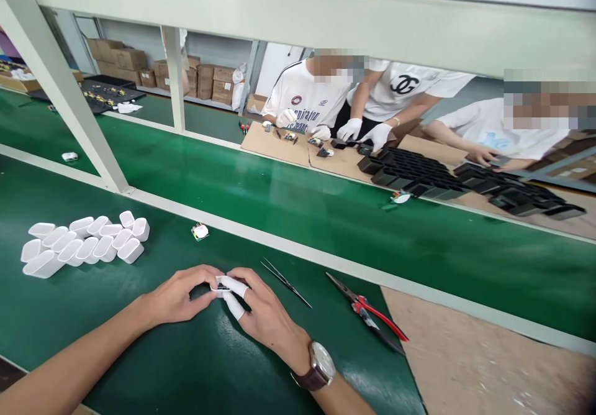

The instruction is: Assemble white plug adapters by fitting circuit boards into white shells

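Between my two hands is a small white plastic housing point(220, 292), its open side showing something dark inside. My left hand point(189, 294) pinches its left end between thumb and fingers. From the right, my right hand point(261, 306) grips it with a thumb and finger in white finger cots; a watch point(321, 363) is on that wrist. To the right of my hands lie tweezers point(286, 282) and red-handled long-nose pliers point(365, 312). Beyond the hands sits a small circuit board with a white part point(200, 232).
Several white housings point(86, 241) cluster at the left of the green table. A pale rail point(261, 247) and a slanted post point(69, 86) border a green conveyor point(302, 197). Cardboard point(465, 346) covers the right side. Across, co-workers point(302, 95) handle parts beside rows of black cases point(414, 169).
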A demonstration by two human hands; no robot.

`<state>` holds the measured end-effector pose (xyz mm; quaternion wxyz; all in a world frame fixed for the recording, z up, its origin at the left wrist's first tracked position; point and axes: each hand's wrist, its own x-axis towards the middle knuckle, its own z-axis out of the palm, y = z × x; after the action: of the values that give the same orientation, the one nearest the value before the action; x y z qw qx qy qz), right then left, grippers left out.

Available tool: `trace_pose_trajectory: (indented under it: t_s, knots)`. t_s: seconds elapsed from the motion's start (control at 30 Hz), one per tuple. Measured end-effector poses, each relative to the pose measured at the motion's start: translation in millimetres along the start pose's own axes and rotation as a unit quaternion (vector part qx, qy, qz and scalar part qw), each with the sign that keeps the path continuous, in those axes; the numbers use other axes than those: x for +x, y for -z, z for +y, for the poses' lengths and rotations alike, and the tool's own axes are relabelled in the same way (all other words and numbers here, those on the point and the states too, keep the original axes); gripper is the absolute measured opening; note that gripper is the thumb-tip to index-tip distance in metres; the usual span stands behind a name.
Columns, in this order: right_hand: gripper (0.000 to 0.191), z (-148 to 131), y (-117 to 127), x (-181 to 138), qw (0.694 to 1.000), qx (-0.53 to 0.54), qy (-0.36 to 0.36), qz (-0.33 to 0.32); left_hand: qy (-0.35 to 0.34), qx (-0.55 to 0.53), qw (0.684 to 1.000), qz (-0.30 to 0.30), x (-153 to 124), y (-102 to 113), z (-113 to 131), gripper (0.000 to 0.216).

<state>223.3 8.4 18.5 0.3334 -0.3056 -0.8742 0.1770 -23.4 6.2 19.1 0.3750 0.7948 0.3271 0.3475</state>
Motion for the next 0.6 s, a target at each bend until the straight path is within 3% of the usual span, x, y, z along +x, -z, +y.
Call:
trace_pose_trajectory:
  t_s: [0.13, 0.23, 0.37, 0.6]
  knots:
    - [0.036, -3.4, 5.3, 3.0, 0.999, -0.022, 0.011, -0.043, -0.070, 0.055, 0.996, 0.004, 2.1, 1.1, -1.2, 0.030]
    - [0.036, 1.2, 9.0, 4.9, 0.997, 0.058, -0.017, -0.051, -0.090, 0.072, 0.993, 0.007, 2.4, 1.6, -2.9, 0.031]
    - [0.037, 15.4, 4.7, 0.8, 0.979, 0.190, -0.071, 0.009, -0.103, 0.102, 0.989, 0.002, 1.6, -0.1, -5.9, 0.023]
    - [0.038, 25.6, -8.1, -6.3, 0.972, 0.204, -0.113, 0.036, -0.141, 0.126, 0.982, 0.024, 3.3, -3.4, -5.2, 0.027]
